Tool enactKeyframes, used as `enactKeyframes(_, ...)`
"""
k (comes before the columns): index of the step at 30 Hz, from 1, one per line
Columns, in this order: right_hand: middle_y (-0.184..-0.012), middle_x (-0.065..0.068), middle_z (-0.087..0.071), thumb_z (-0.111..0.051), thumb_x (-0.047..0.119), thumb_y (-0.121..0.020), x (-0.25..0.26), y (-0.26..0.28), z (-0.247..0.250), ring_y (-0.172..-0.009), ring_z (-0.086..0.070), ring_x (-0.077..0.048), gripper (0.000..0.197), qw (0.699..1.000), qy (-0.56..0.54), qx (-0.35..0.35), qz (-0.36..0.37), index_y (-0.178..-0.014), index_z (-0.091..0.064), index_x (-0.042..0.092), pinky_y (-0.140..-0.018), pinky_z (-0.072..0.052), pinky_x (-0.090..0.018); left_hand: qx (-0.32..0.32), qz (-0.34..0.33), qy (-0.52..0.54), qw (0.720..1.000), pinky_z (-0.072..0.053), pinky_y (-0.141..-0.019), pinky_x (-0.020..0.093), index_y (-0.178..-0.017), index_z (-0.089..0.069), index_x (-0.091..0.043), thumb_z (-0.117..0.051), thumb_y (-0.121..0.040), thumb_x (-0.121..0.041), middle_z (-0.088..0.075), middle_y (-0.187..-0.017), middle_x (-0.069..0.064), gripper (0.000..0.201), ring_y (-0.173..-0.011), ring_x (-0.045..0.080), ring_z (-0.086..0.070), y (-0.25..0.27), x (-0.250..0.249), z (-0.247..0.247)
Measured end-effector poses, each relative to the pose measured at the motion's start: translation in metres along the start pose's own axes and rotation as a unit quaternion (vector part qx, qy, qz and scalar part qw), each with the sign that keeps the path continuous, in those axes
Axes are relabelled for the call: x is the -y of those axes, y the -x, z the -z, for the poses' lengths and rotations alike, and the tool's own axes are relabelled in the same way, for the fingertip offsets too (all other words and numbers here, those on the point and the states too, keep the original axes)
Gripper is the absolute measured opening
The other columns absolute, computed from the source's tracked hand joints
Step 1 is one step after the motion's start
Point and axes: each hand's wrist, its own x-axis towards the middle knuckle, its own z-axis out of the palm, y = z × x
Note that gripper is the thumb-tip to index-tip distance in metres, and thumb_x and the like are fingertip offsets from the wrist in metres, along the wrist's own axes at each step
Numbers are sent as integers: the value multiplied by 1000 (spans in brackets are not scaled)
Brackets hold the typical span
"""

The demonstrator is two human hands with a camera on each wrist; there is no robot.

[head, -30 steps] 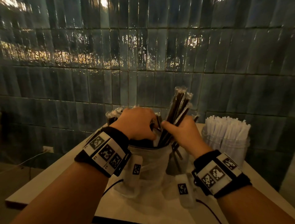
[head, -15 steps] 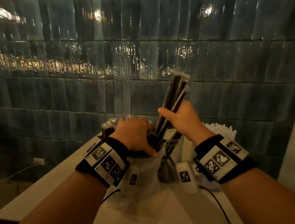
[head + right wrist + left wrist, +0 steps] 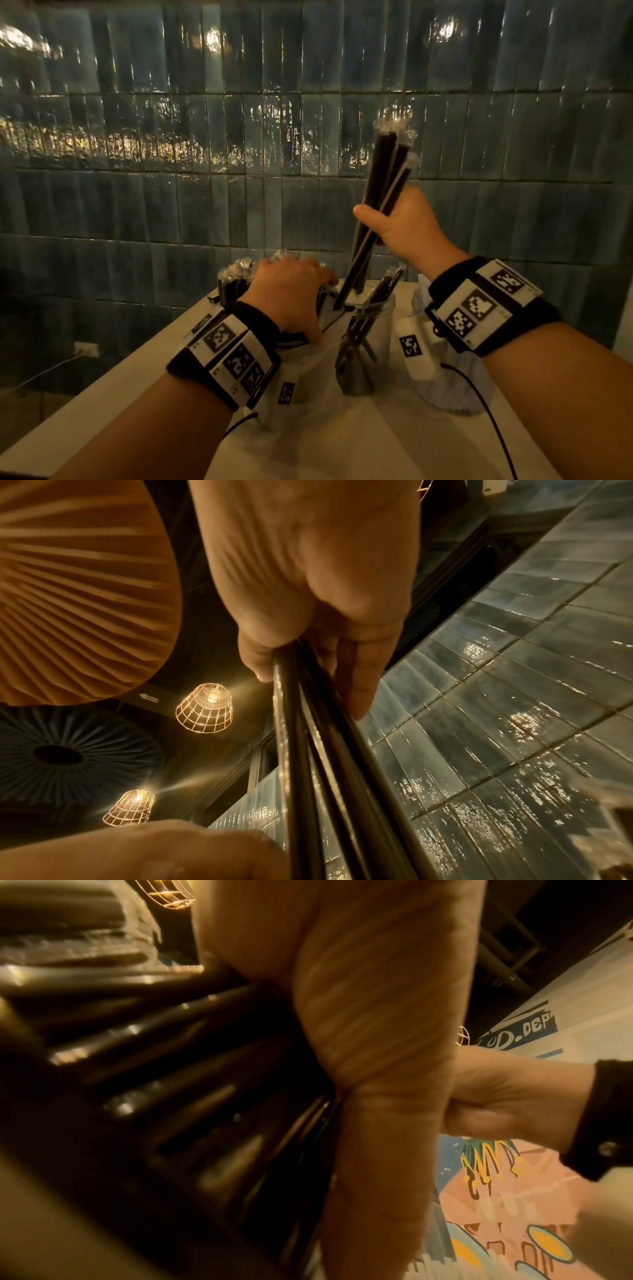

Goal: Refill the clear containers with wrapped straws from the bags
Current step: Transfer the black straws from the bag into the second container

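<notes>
My right hand (image 3: 387,219) grips a bundle of black wrapped straws (image 3: 383,185) and holds it upright, its lower ends just above the clear container (image 3: 371,342). That container holds a few black straws. In the right wrist view the same hand (image 3: 308,691) has thumb and fingers wrapped round the straws (image 3: 325,750). My left hand (image 3: 294,291) grips the top of the clear plastic bag (image 3: 308,373), curled over the black straws (image 3: 171,1069) packed inside. The left hand (image 3: 377,1042) lies with its palm against them.
A second clear container (image 3: 462,390) of white wrapped straws stands at the right, mostly hidden behind my right wrist. Everything sits on a pale table (image 3: 342,445) pushed against a blue tiled wall (image 3: 205,205). Cables trail from both wrist bands.
My right hand has risen with the bundle, drawing it up out of the bag and to the right, over the clear container. The left hand stays on the bag.
</notes>
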Motion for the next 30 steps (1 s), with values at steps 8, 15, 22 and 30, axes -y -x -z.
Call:
enactKeyframes(8,-76,14,-57,-66,30,-86,-25,-19,4,-64,-56,5,15,992,66,-109,20,-91,-54,23,-57,-43,-12,-5,-8,7,1000,-34,-101,50,-130,-41,-47,-80,-55,-56,-48,-127,-13,84,-119,18,-43,0,6,0)
enactKeyframes(15,-83,15,-54,-65,30,-87,-61,-12,-23,-72,-53,1,23,994,94,-35,-32,-106,-60,18,-57,-35,-10,-3,-17,2,1000,-33,-102,51,-129,-40,-47,-79,-58,-56,-45,-131,-12,82,-122,19,-41,-2,6,-2)
enactKeyframes(22,-79,4,-60,-74,28,-79,-97,8,-54,-79,-62,-18,21,975,67,54,-206,-90,-58,19,-67,-55,-36,1,-23,4,1000,-34,-104,51,-132,-37,-46,-79,-59,-53,-44,-135,-12,84,-125,18,-41,0,9,-1)
enactKeyframes(30,-115,-10,-62,-84,41,-63,-96,12,-62,-101,-61,-23,85,940,90,198,-263,-131,-46,7,-82,-53,-38,-14,-24,11,1000,-37,-98,46,-127,-38,-50,-78,-56,-54,-48,-125,-14,82,-116,16,-45,-1,9,-2)
